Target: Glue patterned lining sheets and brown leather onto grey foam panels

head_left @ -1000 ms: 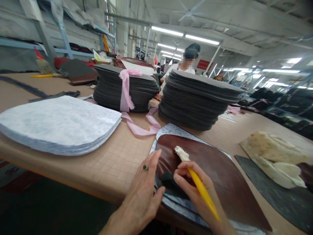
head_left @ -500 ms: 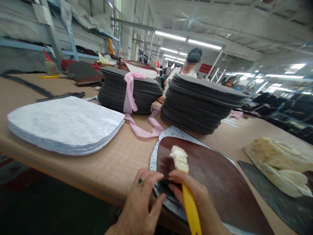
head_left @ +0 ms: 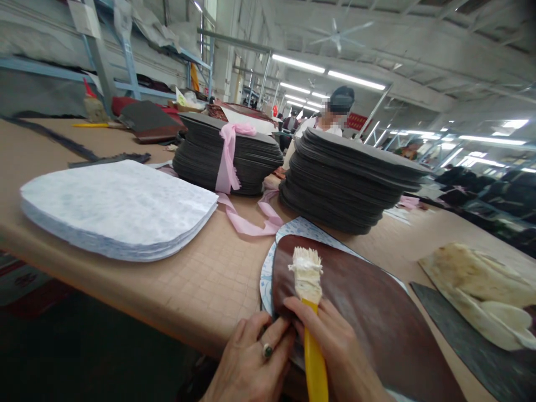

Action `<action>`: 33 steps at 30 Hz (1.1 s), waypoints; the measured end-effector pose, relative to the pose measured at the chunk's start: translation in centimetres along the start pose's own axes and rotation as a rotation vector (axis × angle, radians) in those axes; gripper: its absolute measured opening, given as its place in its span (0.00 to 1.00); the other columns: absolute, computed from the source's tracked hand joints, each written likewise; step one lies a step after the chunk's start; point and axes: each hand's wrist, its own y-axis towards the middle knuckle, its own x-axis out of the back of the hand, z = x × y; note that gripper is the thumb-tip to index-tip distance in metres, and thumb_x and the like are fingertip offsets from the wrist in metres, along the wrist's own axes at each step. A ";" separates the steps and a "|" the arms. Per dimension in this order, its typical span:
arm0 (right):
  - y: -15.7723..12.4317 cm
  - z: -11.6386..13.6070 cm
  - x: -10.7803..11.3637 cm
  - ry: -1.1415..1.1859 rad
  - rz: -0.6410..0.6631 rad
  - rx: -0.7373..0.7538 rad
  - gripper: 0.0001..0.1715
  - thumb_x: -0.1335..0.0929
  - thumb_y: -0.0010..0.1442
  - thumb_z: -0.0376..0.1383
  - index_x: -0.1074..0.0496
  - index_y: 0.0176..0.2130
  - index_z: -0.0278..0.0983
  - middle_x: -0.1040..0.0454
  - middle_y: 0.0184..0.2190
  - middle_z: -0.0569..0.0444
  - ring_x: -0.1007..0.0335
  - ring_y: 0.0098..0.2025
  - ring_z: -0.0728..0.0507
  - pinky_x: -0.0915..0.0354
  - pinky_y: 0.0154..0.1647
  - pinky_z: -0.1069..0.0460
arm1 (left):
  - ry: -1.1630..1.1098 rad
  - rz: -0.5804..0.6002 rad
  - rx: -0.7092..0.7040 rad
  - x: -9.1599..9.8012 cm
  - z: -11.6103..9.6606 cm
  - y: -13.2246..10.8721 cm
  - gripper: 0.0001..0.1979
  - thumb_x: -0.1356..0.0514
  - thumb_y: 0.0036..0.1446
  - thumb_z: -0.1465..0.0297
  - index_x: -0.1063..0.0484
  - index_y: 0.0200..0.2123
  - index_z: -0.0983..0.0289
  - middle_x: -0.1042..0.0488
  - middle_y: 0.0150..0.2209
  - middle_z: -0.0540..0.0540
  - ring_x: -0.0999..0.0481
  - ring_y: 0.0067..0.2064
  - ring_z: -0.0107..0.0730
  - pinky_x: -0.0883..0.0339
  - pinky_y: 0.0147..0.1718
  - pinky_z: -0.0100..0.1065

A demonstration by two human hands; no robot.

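Both wrists cut off at frame bottom; brush (head_left: 307, 276) handle end likewise. Right hand (head_left: 335, 357) grip wrapped round yellow handle, white bristles over brown leather piece (head_left: 368, 312) at table (head_left: 201, 279) near edge; left hand (head_left: 251, 363) fingers curled at leather's edge, I cannot tell pinch from press. Patterned sheet (head_left: 301, 228) beneath leather; dark stack (head_left: 347, 184) behind, apart.

Factory hall w/ strip lights (head_left: 298, 63), ceiling fan (head_left: 337, 34), blue shelving (head_left: 125, 56) left, tan worktable (head_left: 201, 279).
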 end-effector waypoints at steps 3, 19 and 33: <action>0.0 -0.4 0.2 -0.044 0.025 0.043 0.17 0.42 0.60 0.26 0.38 0.50 0.32 0.25 0.33 0.46 0.28 0.34 0.42 0.31 0.32 0.51 | 0.003 -0.001 0.018 -0.1 -0.1 -0.1 0.16 0.50 0.57 0.74 0.34 0.49 0.68 0.27 0.48 0.56 0.30 0.43 0.41 0.28 0.35 0.36; 1.0 -0.8 2.6 -0.044 -0.037 -0.081 0.16 0.42 0.61 0.28 0.35 0.48 0.37 0.25 0.37 0.49 0.27 0.38 0.45 0.32 0.35 0.55 | -0.040 -0.024 0.025 -0.2 0.0 0.2 0.11 0.47 0.55 0.76 0.31 0.42 0.66 0.25 0.44 0.54 0.29 0.36 0.38 0.31 0.29 0.36; 2.4 -1.3 5.1 0.010 -0.110 -0.201 0.11 0.38 0.59 0.29 0.33 0.43 0.38 0.25 0.34 0.53 0.26 0.35 0.48 0.31 0.32 0.58 | -0.018 0.001 -0.044 0.8 0.8 0.7 0.13 0.43 0.54 0.69 0.32 0.44 0.64 0.29 0.50 0.56 0.31 0.45 0.41 0.29 0.38 0.37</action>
